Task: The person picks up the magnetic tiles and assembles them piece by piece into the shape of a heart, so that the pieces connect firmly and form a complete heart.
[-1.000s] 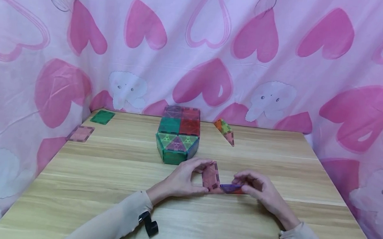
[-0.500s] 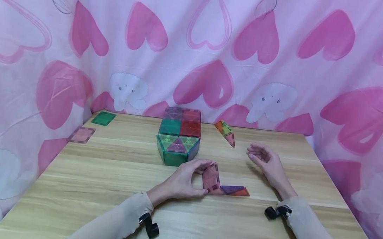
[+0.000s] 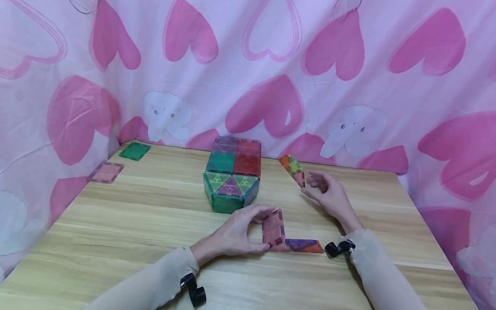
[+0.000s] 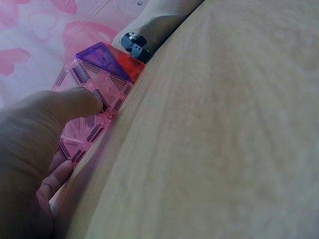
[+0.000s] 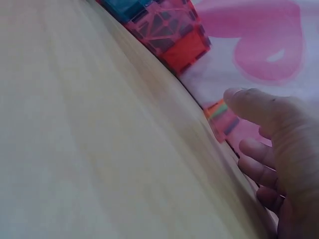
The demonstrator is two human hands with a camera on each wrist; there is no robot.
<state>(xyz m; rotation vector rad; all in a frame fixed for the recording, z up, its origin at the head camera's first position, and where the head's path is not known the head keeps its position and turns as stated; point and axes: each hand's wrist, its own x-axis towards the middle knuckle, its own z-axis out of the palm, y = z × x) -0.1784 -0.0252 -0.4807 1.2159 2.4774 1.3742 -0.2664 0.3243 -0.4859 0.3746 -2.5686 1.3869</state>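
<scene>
My left hand [image 3: 239,230] grips an upright pink magnetic tile [image 3: 273,229], thumb low and fingers at its top. In the left wrist view the thumb lies across the pink tile [image 4: 75,129]. Joined to its right side is a low piece of purple [image 3: 300,244] and orange [image 3: 315,248] triangle tiles. My right hand [image 3: 328,196], thumb and fingers apart, is right at the pink tip of a strip of orange, yellow-green and pink triangle tiles [image 3: 291,168]. In the right wrist view that strip [image 5: 222,119] shows beyond the thumb, and the gap between thumb and fingers holds nothing.
A box built of coloured magnetic tiles [image 3: 232,177] stands at the table's back middle, just beyond my left hand. A green square tile [image 3: 135,151] and a pink square tile [image 3: 106,173] lie by the left edge. A heart-patterned curtain [image 3: 266,105] borders the wooden table [image 3: 156,202].
My right hand has let go of the purple and orange piece, swung out to the right, then moved in to the triangle strip. The left hand keeps its hold on the pink tile.
</scene>
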